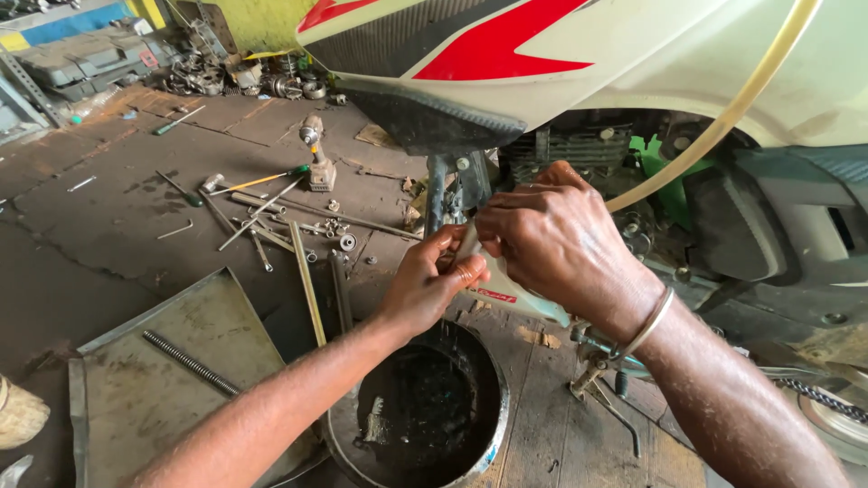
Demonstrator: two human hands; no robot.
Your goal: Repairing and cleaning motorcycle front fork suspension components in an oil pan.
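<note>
Head view, down onto workshop floor beside white motorcycle with red and black panel graphics (506,45).

Left hand (429,280): fingers pinched closed on neck of white plastic bottle (520,298), thumb and forefinger at the mouth. Right hand (556,239): fingers curled shut around end of translucent yellowish flexible hose (723,117), metal bangle (653,318) on wrist. Hands touching each other, knuckles close together, just in front of engine block. Exact meeting of hose end and bottle mouth hidden by fingers; cannot tell whether inserted.

Hose: rises from right hand, arcs up and right across white bodywork, leaves frame at top edge.

Bottle: held tilted between both hands, mostly covered, lower part showing below right palm, above and just right of round metal drain pan with dark oily contents (425,411).

Pan: on floor directly below left wrist, rim shiny, inside black and wet.

Left of pan: flat grey sheet-metal tray (127,398) with long dark coil spring (190,363) lying diagonally on it.

Farther back on stained floor: scatter of long bolts, rods and small fittings (289,226), green-handled screwdriver (262,179), cordless power tool standing upright (316,154). Grey tool case (86,59) at top left, well apart from hands.

Right edge: drive chain (818,398) and sprocket part, partly out of frame.
</note>
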